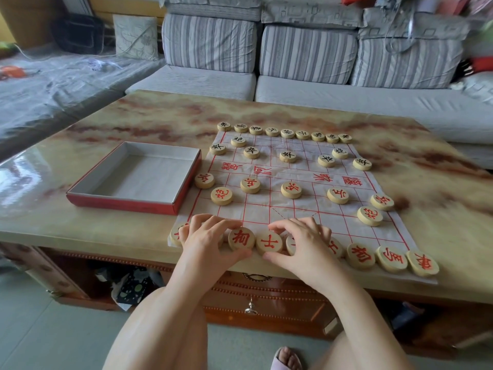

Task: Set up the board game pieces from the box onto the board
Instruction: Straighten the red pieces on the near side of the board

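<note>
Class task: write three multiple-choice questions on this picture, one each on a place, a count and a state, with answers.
1. Where is the box relative to the board?
A. On the person's left of it
B. On the sofa
C. On top of it

2. How many black-lettered pieces form the far row?
A. Five
B. Nine
C. Twelve

3. What is the left hand doing?
A. Pinching a red-lettered piece
B. Resting in the box
C. Holding a lid

Answers:
1 A, the box sits beside the board's left edge.
2 B, nine discs line the far edge.
3 A, its thumb and fingers curl round a near-row piece.
</note>
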Demonstrator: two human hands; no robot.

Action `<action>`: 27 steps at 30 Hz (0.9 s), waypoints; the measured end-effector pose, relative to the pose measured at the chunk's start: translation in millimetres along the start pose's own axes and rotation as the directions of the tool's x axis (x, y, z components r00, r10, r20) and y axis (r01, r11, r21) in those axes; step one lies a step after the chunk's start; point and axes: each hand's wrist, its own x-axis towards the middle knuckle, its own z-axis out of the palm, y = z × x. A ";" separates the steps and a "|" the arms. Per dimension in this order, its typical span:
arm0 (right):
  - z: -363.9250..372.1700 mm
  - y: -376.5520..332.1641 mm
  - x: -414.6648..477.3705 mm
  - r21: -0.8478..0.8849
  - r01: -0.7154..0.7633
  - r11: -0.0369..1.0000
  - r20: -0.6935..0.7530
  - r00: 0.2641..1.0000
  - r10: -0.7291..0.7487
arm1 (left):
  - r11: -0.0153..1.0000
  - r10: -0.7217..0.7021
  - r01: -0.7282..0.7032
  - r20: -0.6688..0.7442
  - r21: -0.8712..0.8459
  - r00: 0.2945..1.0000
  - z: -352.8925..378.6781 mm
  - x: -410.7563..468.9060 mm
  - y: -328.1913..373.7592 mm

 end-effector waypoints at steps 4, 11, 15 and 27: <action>0.8 1.4 0.3 -0.006 0.004 1.000 -0.005 1.000 -0.004 | 1.000 -0.005 0.005 0.000 -0.004 1.000 0.1 0.2 -1.2; 1.3 2.6 1.1 -0.041 0.029 0.999 -0.010 1.000 -0.030 | 1.000 -0.011 0.011 0.011 0.000 1.000 0.2 0.5 -1.5; 1.4 3.3 1.4 -0.048 0.030 0.998 -0.004 1.000 -0.030 | 1.000 -0.011 0.011 0.016 0.005 1.000 -0.5 0.7 -1.1; -16.4 15.0 -3.6 0.082 -0.049 0.995 -0.072 0.996 0.055 | 0.999 0.038 -0.038 0.017 -0.023 0.999 -6.1 2.0 7.5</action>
